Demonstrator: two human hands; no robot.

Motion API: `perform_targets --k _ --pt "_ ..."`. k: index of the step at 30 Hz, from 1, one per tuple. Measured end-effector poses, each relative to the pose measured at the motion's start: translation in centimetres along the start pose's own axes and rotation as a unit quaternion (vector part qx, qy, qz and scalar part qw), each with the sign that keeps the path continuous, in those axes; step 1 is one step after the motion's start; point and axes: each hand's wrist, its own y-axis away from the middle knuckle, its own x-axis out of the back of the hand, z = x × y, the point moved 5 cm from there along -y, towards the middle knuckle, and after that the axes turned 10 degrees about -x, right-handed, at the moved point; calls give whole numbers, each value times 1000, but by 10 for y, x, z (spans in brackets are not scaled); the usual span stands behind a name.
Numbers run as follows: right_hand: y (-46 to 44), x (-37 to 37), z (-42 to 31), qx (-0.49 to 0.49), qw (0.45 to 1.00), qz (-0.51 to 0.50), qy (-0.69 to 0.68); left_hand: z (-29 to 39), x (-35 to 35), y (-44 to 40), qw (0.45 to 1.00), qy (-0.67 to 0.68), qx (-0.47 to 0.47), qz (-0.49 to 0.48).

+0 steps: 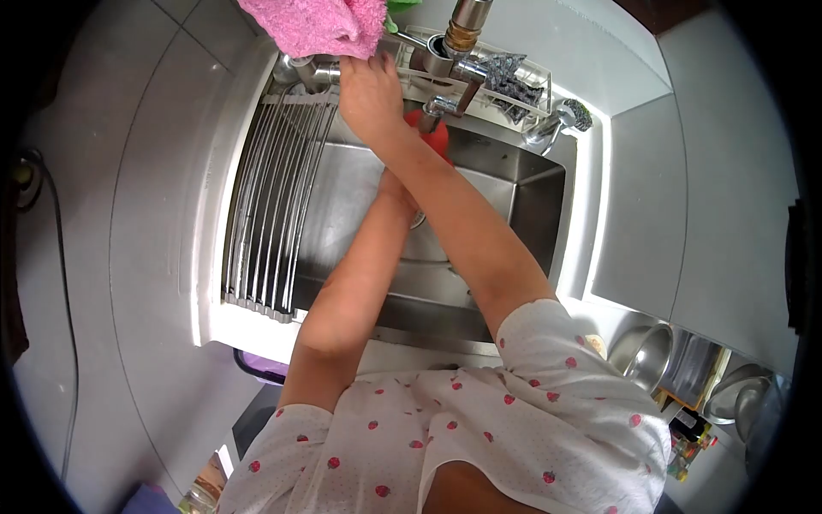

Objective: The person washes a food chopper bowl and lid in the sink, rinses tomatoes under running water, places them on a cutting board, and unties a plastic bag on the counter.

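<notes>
My right hand (370, 96) reaches across to the back left of the sink (342, 206). Its fingers bend at the lower edge of a fluffy pink towel (317, 24), next to a chrome fitting (324, 74); the fingertips are hidden, so what they grip is unclear. My left hand (392, 182) is low over the basin, mostly covered by my right forearm, and its fingers do not show. Just beyond it, a red object (438, 137) sits under the chrome faucet (438, 104), partly hidden by my arm; its kind and whether my left hand touches it cannot be told.
A roll-up drying rack (278, 197) spans the left of the basin. Behind the faucet, a white wire rack (535, 81) holds a dark patterned cloth (509, 84). A metal dispenser (548, 128) stands at the back right corner. Metal bowls (642, 355) are at lower right.
</notes>
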Motion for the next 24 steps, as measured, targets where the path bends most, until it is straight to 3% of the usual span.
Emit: perform_targets --k 19,21,24 --pt "2 -7 1 -30 998 -26 44 3 -1 1 1000 -25 1 12" --pt "4 -7 4 -39 998 -22 52 0 3 3 998 32 16 60" --pt "6 -3 4 -37 998 -35 40 1 -1 6 999 35 5 21"
